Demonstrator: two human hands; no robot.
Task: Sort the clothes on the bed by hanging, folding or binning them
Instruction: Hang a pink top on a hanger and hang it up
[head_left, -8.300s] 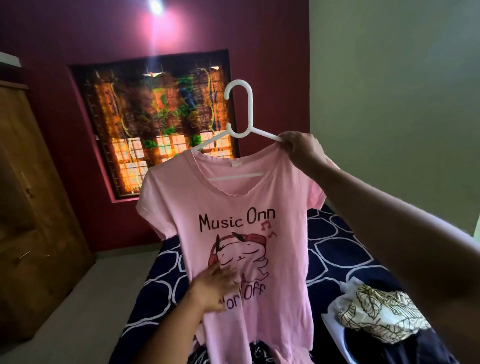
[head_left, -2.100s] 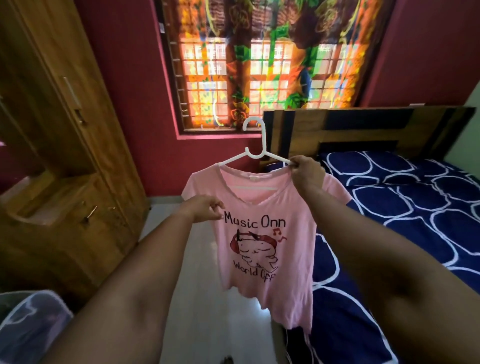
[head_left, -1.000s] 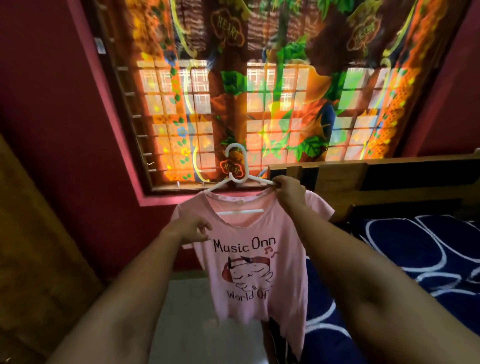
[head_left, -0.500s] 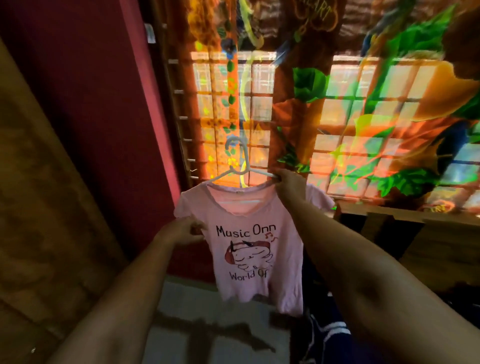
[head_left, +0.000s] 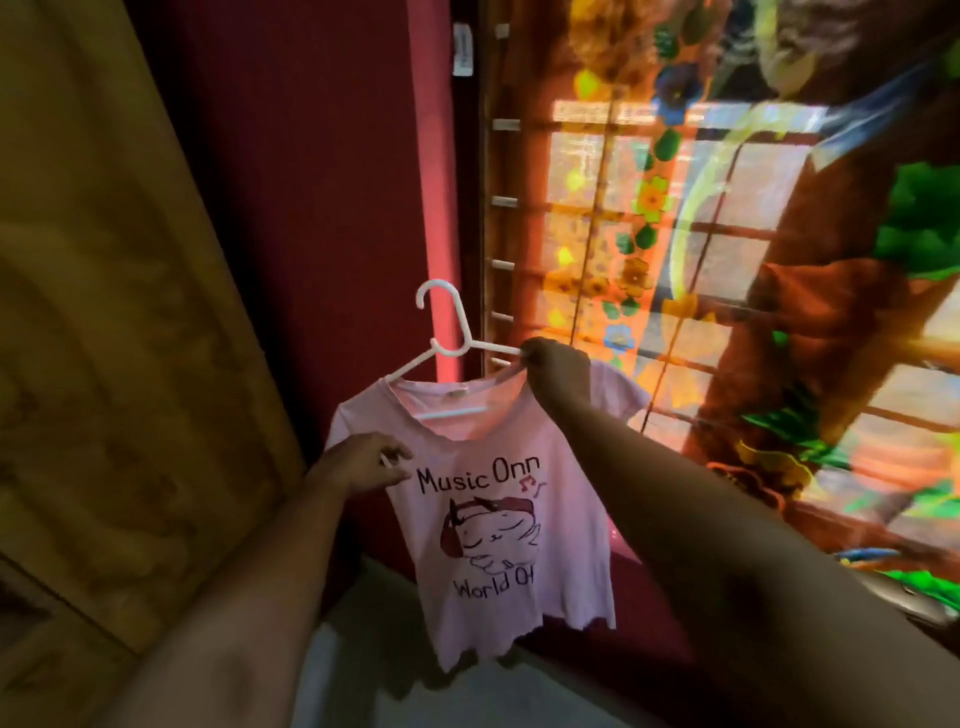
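My right hand (head_left: 556, 370) grips the hanger (head_left: 462, 325) by its 3 o'clock arm, left hand (head_left: 363, 462) pinches the T-shirt (head_left: 498, 525) at 9 o'clock; if I tilt it, the wide neck may slip off.

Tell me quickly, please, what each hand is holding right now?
Left hand: closed, pinching the pink T-shirt near its shoulder.
Right hand: closed, gripping the white hanger by its arm, with the T-shirt's shoulder.

Pink printed T-shirt (head_left: 498, 525) on white hanger (head_left: 451, 343)
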